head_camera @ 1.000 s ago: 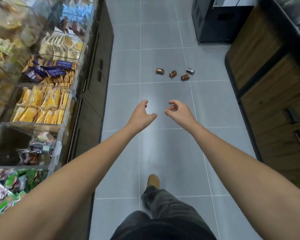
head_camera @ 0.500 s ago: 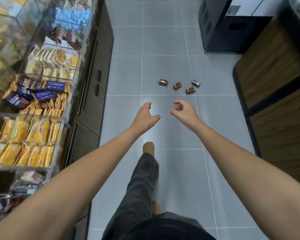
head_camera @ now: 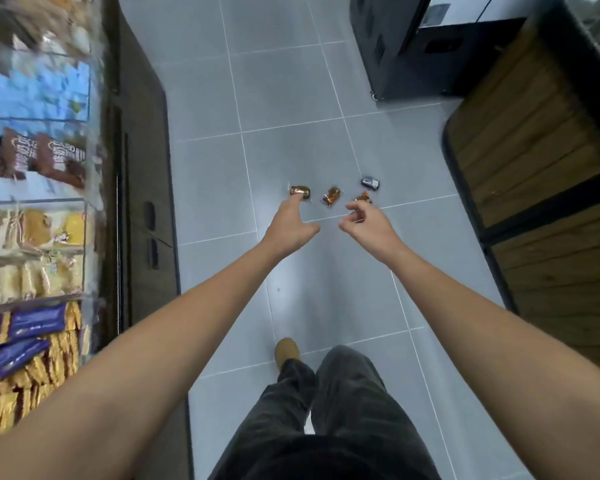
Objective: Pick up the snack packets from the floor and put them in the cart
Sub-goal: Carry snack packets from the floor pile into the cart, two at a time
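Several small snack packets lie on the grey tiled floor ahead: a gold-brown one (head_camera: 300,192) at the left, an orange-brown one (head_camera: 332,196) in the middle, another orange one (head_camera: 363,197) partly behind my right fingers, and a dark silver one (head_camera: 370,183) farthest right. My left hand (head_camera: 289,226) reaches forward, fingers extended, its fingertip overlapping the leftmost packet in the image. My right hand (head_camera: 368,225) is stretched out with loosely curled fingers and holds nothing. No cart is in view.
Clear shelves (head_camera: 35,237) full of packaged snacks run along the left, with dark cabinet doors (head_camera: 146,188) beside them. A wooden counter (head_camera: 548,188) lines the right side and a black unit (head_camera: 413,53) stands at the back. My legs and a tan shoe (head_camera: 286,351) are below.
I have stepped forward, so the packets are nearer. Both hands have moved up to them; the left fingertip now overlaps the leftmost packet.
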### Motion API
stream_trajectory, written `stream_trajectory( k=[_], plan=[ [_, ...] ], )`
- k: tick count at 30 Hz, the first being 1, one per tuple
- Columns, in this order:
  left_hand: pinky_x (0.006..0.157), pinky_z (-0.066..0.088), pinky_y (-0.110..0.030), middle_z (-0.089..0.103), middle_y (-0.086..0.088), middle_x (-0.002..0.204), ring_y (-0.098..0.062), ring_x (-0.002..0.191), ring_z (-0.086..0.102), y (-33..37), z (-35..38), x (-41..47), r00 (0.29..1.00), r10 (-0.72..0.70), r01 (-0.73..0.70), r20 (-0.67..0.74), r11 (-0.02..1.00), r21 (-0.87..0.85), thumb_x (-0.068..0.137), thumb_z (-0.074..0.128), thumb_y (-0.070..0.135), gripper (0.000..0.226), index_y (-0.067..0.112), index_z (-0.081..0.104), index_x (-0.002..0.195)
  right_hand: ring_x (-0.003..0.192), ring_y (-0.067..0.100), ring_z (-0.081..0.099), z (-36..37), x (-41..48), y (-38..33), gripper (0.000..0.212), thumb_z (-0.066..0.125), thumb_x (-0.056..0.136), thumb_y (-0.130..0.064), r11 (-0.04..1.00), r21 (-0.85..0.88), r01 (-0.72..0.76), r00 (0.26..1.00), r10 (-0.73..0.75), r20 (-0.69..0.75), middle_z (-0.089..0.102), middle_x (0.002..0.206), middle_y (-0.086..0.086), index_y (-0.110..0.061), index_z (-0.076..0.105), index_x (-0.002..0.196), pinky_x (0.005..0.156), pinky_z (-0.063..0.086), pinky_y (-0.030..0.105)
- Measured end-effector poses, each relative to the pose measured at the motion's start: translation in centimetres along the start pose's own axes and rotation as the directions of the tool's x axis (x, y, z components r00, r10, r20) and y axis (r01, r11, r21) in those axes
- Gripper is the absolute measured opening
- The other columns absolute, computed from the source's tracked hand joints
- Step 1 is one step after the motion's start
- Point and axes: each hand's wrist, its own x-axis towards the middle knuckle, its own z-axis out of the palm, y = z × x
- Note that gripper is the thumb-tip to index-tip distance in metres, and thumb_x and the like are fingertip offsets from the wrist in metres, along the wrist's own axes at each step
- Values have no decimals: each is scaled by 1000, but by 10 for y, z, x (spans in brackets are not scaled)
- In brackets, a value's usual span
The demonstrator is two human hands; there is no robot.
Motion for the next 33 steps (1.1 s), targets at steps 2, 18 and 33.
stream_trajectory(
  k=[2,18,33],
  plan=[
    [88,31,-20,39,-8,144,-23,128,43,10,-7,32,1000,16,-16,7,999,32,88,60,15,60,13,35,141,79,13,53,-4,28,-8,36,62,85,-9,1000,16,-18,1000,18,-14,58,87,-1,-15,54,120,76,41,22],
    [103,30,-24,35,-9,150,-24,136,37,81,-10,337,980,-147,141,136,988,55,87,62,15,69,10,29,147,72,12,53,-69,315,-54,37,56,85,-6,982,35,-187,980,189,-61,54,74,-6,-8,54,121,72,42,22],
    [98,45,-44,51,0,128,-23,118,50,-25,75,559,921,-331,309,203,942,133,68,62,9,66,25,48,130,92,15,52,-16,531,45,41,64,84,-14,919,-43,-391,920,391,-5,55,97,-1,-8,53,124,89,42,31]
  ],
)
